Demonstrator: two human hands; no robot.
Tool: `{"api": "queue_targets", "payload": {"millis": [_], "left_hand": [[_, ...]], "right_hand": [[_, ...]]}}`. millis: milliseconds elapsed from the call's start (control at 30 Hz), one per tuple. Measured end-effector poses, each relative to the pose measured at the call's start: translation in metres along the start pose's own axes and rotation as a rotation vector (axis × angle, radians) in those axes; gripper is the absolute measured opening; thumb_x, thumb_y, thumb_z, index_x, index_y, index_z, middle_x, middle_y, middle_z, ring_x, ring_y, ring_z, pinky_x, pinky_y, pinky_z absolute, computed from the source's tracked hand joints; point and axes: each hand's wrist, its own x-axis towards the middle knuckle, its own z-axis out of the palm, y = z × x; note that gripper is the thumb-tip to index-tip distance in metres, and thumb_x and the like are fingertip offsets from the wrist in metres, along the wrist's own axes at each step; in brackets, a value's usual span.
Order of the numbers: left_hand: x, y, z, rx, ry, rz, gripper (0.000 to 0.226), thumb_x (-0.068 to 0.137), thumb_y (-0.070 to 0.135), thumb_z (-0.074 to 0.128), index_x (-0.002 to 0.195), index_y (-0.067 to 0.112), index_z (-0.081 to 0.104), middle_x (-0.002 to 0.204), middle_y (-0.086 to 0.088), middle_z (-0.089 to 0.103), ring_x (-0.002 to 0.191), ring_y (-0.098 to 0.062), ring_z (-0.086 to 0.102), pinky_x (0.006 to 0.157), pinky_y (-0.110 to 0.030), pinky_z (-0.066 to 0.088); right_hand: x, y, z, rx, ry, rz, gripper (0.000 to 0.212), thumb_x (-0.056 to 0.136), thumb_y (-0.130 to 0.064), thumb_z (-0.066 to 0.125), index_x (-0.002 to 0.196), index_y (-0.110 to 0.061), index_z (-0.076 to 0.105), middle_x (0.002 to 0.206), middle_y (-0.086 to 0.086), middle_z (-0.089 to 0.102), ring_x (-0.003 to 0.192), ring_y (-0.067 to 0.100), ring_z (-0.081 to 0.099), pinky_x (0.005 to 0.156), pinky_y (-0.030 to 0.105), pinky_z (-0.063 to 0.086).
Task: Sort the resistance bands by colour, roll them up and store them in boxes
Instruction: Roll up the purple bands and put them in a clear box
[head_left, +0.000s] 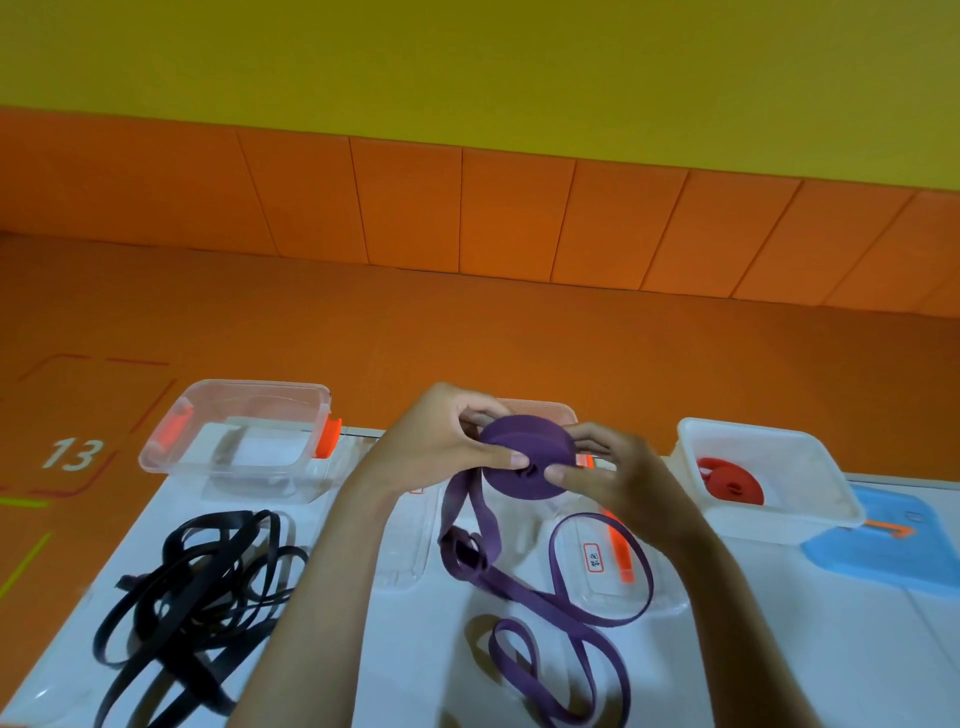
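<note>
A half-rolled purple band roll (524, 457) hangs above the table between both hands. My left hand (447, 441) grips its left side, thumb on the roll's face. My right hand (602, 467) pinches its right side. The band's loose purple tail (561, 639) trails down in loops onto the white table (779, 649). A tangle of black bands (192, 597) lies at the left. A rolled red band (730, 480) sits inside the white box (841, 499) at the right. An empty clear box (156, 447) with orange clips stands at the back left. Another clear box is mostly hidden behind the hands.
A clear lid (613, 566) with a label and an orange clip lies under the purple loops. A second clear lid (405, 561) lies beside my left forearm. A blue lid (893, 551) rests at the right edge. Orange floor and wall padding lie beyond the table.
</note>
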Motion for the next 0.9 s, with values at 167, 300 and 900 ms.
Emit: {"api": "queue_targets", "payload": {"millis": [167, 300, 900], "left_hand": [[-0.002, 0.0, 0.009, -0.077, 0.074, 0.044, 0.03, 0.08, 0.026, 0.093, 0.107, 0.025, 0.079, 0.093, 0.009, 0.081, 0.084, -0.006, 0.074, 0.075, -0.02, 0.057], [-0.009, -0.01, 0.006, -0.119, 0.066, 0.017, 0.027, 0.081, 0.016, 0.092, 0.107, 0.016, 0.081, 0.093, 0.012, 0.08, 0.084, -0.004, 0.074, 0.076, -0.02, 0.056], [-0.007, -0.013, 0.018, -0.185, 0.074, 0.048, 0.019, 0.094, 0.02, 0.08, 0.112, 0.028, 0.08, 0.102, 0.001, 0.082, 0.096, -0.014, 0.077, 0.083, -0.021, 0.058]], "right_hand": [[-0.002, 0.005, 0.0, 0.11, 0.132, -0.045, 0.019, 0.088, -0.019, 0.081, 0.106, -0.023, 0.077, 0.103, 0.001, 0.081, 0.097, 0.02, 0.079, 0.079, 0.036, 0.066], [-0.008, 0.008, 0.005, 0.178, 0.109, -0.002, 0.023, 0.089, -0.02, 0.081, 0.11, -0.017, 0.073, 0.105, 0.004, 0.08, 0.099, 0.025, 0.078, 0.078, 0.032, 0.065], [-0.005, 0.004, 0.003, 0.098, 0.092, 0.079, 0.023, 0.085, -0.024, 0.079, 0.107, -0.019, 0.073, 0.098, 0.002, 0.081, 0.093, 0.02, 0.078, 0.071, 0.025, 0.063]]}}
